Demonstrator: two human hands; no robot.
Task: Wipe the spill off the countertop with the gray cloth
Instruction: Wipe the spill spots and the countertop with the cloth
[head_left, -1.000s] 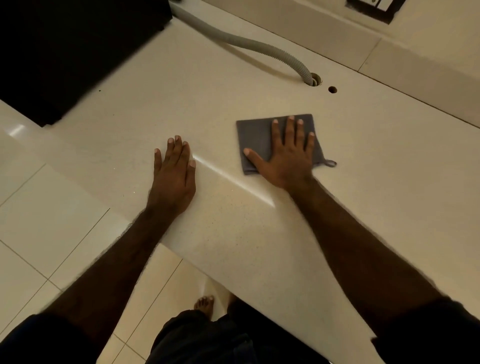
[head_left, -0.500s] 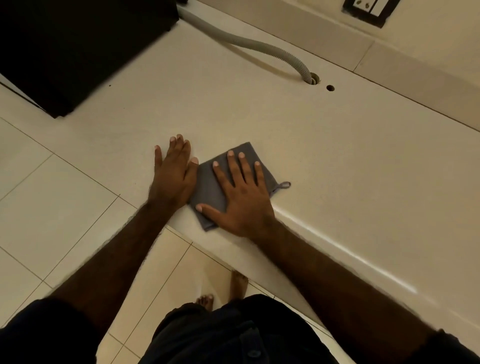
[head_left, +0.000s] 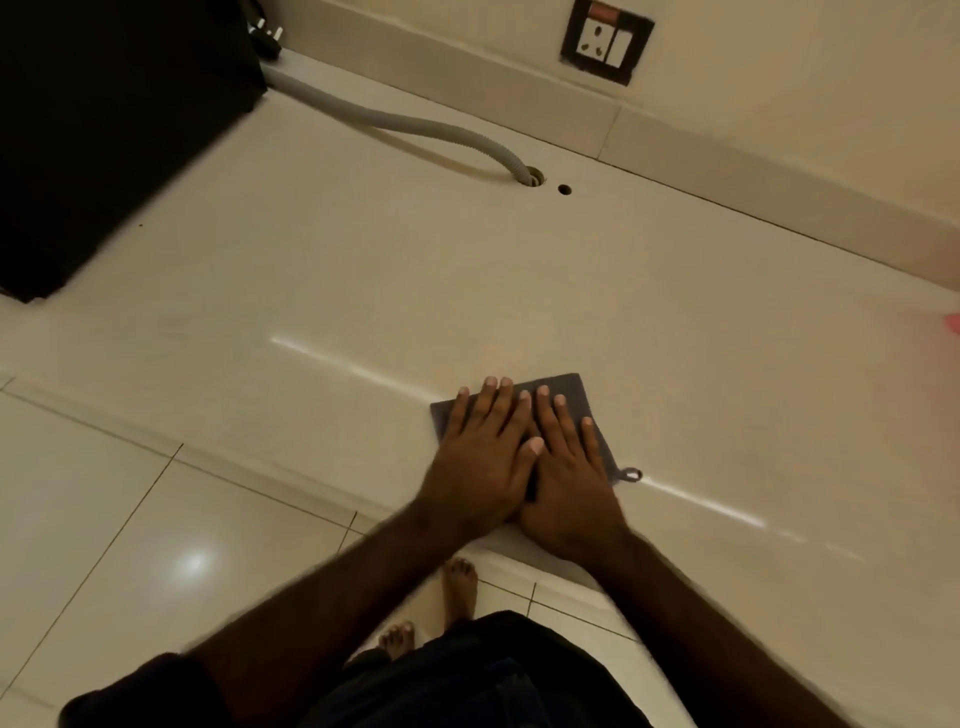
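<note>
The gray cloth lies flat on the pale countertop near its front edge, with a small hanging loop at its right corner. My left hand and my right hand both press flat on the cloth, side by side, fingers straight. The left thumb overlaps the right hand. Most of the cloth is hidden under the hands. I cannot make out a spill on the surface.
A black appliance stands at the counter's back left. A gray corrugated hose runs from it into a hole, beside a smaller hole. A wall socket is above. Something pink shows at the right edge. Tiled floor lies below.
My left hand has moved from the bare counter onto the cloth beside my right hand. The cloth was first dragged from farther back toward the front edge.
</note>
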